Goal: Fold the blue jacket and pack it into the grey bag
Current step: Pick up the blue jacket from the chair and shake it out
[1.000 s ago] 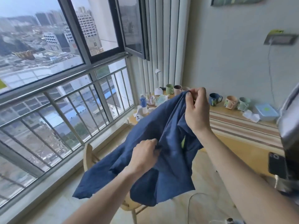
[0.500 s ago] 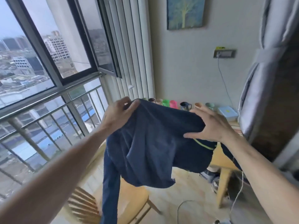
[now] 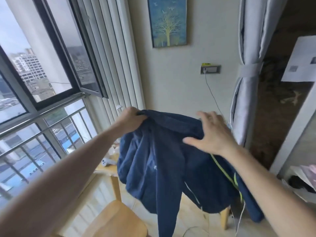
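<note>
The blue jacket (image 3: 164,161) hangs in the air in front of me, with a lime-green trim line down its right side and one sleeve dangling toward the floor. My left hand (image 3: 131,119) is clenched on the jacket's top edge at the left. My right hand (image 3: 210,134) lies with fingers spread on the upper right of the jacket, which drapes over and under it. No grey bag is in view.
A wooden chair (image 3: 116,219) stands below the jacket, a wooden table (image 3: 109,170) behind it. The window railing (image 3: 42,134) runs along the left. A tied grey curtain (image 3: 246,82) hangs at right; a cable (image 3: 212,93) drops from a wall socket.
The view has tilted up and turned toward the wall. Both hands have lifted the jacket higher and spread apart along its top edge; the mugs on the table are now hidden behind it.
</note>
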A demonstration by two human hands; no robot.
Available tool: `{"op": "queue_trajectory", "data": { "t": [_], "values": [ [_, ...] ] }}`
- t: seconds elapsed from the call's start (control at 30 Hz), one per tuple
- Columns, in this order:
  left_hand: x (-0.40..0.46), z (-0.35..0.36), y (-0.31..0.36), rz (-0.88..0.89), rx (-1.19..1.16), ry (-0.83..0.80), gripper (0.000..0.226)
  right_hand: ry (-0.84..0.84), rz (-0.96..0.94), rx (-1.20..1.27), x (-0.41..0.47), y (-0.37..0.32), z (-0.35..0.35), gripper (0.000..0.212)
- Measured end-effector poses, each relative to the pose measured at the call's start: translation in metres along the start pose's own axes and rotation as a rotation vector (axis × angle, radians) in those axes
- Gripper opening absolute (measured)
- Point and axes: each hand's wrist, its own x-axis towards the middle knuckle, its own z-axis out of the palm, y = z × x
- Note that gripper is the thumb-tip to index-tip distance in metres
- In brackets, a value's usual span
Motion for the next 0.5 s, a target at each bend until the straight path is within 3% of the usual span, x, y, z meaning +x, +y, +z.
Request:
{"op": "queue_trajectory", "data": {
  "t": [0.03,0.1,0.17,0.23,0.27,0.4,0.5],
  "values": [
    [0.006,0.011,0.009,0.013,-0.021,-0.025,0.028,-0.011,-0.061,0.132,-0.002,-0.029,0.007,0.11],
    [0.02,0.031,0.024,0.065,-0.014,-0.092,0.029,-0.045,-0.127,0.161,0.002,-0.071,0.032,0.123],
    [0.035,0.042,0.028,0.105,0.042,-0.129,0.031,-0.008,-0.111,0.142,0.022,-0.081,0.059,0.1],
    [0.055,0.044,0.018,0.13,0.05,-0.167,0.033,0.093,-0.031,0.216,0.051,-0.067,0.074,0.05],
    [0.065,0.042,0.009,0.149,0.033,-0.2,0.037,0.122,0.019,0.261,0.066,-0.057,0.077,0.035],
    [0.109,0.03,-0.035,0.201,0.205,-0.487,0.067,0.158,0.188,0.372,0.12,-0.026,0.077,0.028],
    [0.152,0.028,-0.068,0.246,0.275,-0.527,0.053,0.194,0.288,0.361,0.153,-0.014,0.068,0.025]
  ]
}}
